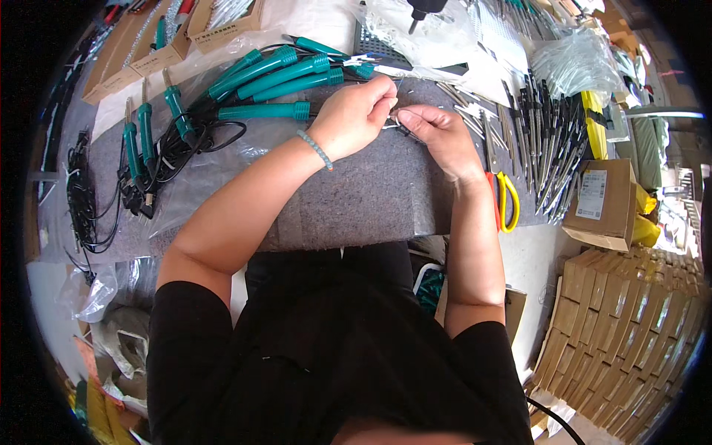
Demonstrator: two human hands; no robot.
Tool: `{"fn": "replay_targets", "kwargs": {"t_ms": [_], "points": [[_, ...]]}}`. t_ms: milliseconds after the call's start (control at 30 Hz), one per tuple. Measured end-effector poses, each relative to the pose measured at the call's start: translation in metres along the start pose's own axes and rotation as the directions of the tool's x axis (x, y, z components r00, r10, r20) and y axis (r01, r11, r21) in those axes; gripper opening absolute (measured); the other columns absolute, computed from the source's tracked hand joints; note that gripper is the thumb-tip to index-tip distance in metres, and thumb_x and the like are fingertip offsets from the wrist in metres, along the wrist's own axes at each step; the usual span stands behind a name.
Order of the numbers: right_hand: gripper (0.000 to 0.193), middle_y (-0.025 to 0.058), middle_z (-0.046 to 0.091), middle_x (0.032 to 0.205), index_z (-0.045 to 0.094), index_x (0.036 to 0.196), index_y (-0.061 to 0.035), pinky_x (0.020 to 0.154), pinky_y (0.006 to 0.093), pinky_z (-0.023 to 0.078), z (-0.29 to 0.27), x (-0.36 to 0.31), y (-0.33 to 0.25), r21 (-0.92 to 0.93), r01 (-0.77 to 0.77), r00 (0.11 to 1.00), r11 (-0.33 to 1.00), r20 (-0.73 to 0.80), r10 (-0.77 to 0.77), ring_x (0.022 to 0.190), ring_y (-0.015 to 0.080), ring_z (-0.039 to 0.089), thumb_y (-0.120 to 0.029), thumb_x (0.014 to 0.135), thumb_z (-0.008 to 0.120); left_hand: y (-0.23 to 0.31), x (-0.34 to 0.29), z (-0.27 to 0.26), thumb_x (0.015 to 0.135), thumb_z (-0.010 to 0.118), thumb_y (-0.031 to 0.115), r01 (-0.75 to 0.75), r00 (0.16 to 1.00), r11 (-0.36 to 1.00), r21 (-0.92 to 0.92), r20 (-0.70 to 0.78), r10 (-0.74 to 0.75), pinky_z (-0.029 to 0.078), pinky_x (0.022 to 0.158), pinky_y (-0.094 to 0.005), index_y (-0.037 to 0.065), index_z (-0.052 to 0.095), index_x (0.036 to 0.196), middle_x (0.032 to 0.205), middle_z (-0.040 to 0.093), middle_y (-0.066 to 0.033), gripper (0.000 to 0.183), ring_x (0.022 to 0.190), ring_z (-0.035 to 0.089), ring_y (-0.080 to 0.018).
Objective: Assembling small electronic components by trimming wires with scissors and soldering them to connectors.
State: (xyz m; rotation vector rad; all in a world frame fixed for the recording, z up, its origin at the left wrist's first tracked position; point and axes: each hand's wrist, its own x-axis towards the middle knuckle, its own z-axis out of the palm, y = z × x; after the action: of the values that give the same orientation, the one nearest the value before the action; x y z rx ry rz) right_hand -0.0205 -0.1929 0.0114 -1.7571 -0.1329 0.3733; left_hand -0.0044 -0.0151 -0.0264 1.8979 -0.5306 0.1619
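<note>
Over the grey cloth of the workbench (356, 189), my two hands are close together. My left hand (350, 119) is closed in a pinch, thumb against forefinger; what it holds is too small to make out. My right hand (443, 139) also pinches, with a short dark cable end (404, 130) and pale thin strands showing at its fingertips. Left of my hands lie several green soldering iron handles (271, 111), pointing toward my left hand. Farther left, soldering irons with metal shafts (175, 107) rest on their coiled black cords (200, 141).
On the right lie many metal rods with black parts (549, 141), yellow-handled scissors (508, 204) and a cardboard box (604, 200). Stacked cartons (623, 341) stand lower right. A dark power tool tip (415, 21) hangs at the back. Open boxes (222, 22) sit back left.
</note>
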Motion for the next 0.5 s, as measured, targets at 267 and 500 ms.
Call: {"fn": "replay_targets", "kwargs": {"t_ms": [267, 500], "points": [[0.017, 0.0039, 0.069, 0.090, 0.070, 0.096, -0.0003, 0.082, 0.0219, 0.045, -0.007, 0.006, -0.012, -0.006, -0.121, 0.992, 0.993, 0.019, 0.121, 0.086, 0.0087, 0.060, -0.015, 0.086, 0.068, 0.005, -0.001, -0.004, 0.089, 0.056, 0.003, -0.106, 0.993, 0.989, 0.105, -0.038, 0.111, 0.047, 0.059, -0.0312, 0.004, 0.052, 0.096, 0.074, 0.059, -0.0116, 0.008, 0.065, 0.060, -0.0225], [0.020, 0.0023, 0.068, 0.085, 0.070, 0.095, 0.0009, 0.071, 0.0223, 0.047, 0.006, 0.003, 0.007, -0.038, 0.060, 0.995, 0.997, -0.072, -0.062, 0.077, 0.0077, 0.058, -0.015, 0.083, 0.071, 0.004, -0.001, -0.002, 0.088, 0.056, 0.003, -0.101, 0.994, 0.990, 0.097, -0.038, 0.105, 0.047, 0.060, -0.0323, 0.004, 0.053, 0.096, 0.075, 0.059, -0.0132, 0.008, 0.066, 0.060, -0.0257]]}}
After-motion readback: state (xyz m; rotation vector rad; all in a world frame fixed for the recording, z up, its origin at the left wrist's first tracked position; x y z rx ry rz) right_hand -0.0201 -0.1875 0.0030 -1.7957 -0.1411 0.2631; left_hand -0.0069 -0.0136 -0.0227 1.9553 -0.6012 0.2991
